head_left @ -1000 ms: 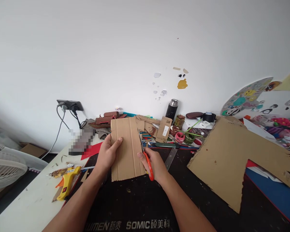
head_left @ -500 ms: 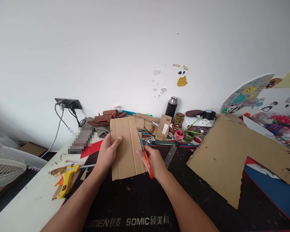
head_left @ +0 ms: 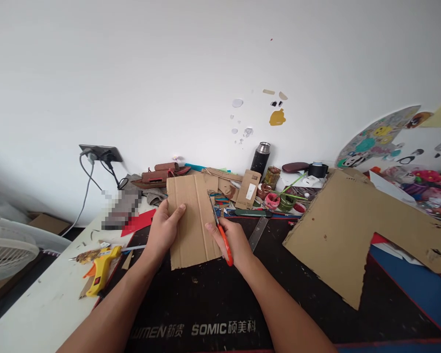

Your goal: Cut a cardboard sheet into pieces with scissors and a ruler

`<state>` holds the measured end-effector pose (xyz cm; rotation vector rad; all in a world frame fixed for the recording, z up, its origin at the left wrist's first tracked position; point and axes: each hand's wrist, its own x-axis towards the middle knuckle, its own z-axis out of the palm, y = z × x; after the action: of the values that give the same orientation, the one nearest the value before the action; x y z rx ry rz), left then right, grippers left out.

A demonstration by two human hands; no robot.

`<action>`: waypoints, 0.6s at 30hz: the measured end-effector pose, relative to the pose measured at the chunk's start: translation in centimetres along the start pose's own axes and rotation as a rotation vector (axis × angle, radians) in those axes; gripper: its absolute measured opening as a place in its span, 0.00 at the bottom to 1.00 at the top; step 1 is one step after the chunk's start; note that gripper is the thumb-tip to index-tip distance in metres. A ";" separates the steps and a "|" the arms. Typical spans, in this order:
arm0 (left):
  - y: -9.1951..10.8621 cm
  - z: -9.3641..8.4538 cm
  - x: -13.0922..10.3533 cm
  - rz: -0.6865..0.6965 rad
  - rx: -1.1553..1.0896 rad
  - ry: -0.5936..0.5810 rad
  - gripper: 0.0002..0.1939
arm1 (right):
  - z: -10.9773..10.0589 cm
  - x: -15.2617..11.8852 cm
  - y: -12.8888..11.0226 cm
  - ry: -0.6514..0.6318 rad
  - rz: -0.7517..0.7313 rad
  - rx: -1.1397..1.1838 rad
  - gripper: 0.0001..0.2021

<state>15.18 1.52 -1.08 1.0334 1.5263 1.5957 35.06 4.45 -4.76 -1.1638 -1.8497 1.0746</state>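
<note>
A piece of corrugated cardboard (head_left: 191, 223) is held upright over the black desk mat, in front of me. My left hand (head_left: 166, 226) grips its left edge, the thumb lying on the near face and the fingers behind. In my right hand (head_left: 231, 241) is a pair of scissors (head_left: 225, 244) with orange handles. Their blades point up along the cardboard's right edge. The right thumb rests close to the cardboard's face, and the other fingers are partly hidden by the handles.
A large cardboard sheet (head_left: 334, 235) lies to the right on the desk mat (head_left: 202, 299). A yellow glue gun (head_left: 103, 269) rests at left. Behind are a metal ruler (head_left: 258, 233), a black thermos (head_left: 260, 157), paint jars (head_left: 272, 200), and a brown model boat (head_left: 159, 176).
The view has tilted slightly, so most things sit a little higher in it. The scissor blades look closer together along the cardboard's right edge. Both hands keep their hold.
</note>
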 end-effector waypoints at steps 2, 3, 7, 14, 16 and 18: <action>0.0 0.0 0.0 0.006 0.013 0.002 0.20 | 0.1 0.0 0.0 -0.003 -0.002 0.013 0.24; 0.0 0.0 0.0 0.007 0.015 0.002 0.20 | 0.1 0.0 0.0 -0.003 -0.005 0.017 0.24; -0.3 -0.1 0.1 -0.002 -0.008 -0.010 0.22 | 0.2 0.0 0.0 0.011 0.001 0.019 0.26; -0.9 -0.1 0.4 -0.010 -0.010 -0.013 0.22 | 0.6 -0.2 0.0 0.034 0.039 0.062 0.28; -0.9 -0.1 0.4 -0.012 -0.011 -0.011 0.22 | 0.7 -0.2 0.0 0.040 0.038 0.067 0.29; -0.8 -0.2 0.5 -0.014 -0.015 -0.013 0.22 | 0.8 -0.3 0.0 0.043 0.041 0.075 0.29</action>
<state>14.75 1.92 -1.87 1.0199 1.5076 1.5858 34.45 3.94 -5.15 -1.1764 -1.7443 1.1241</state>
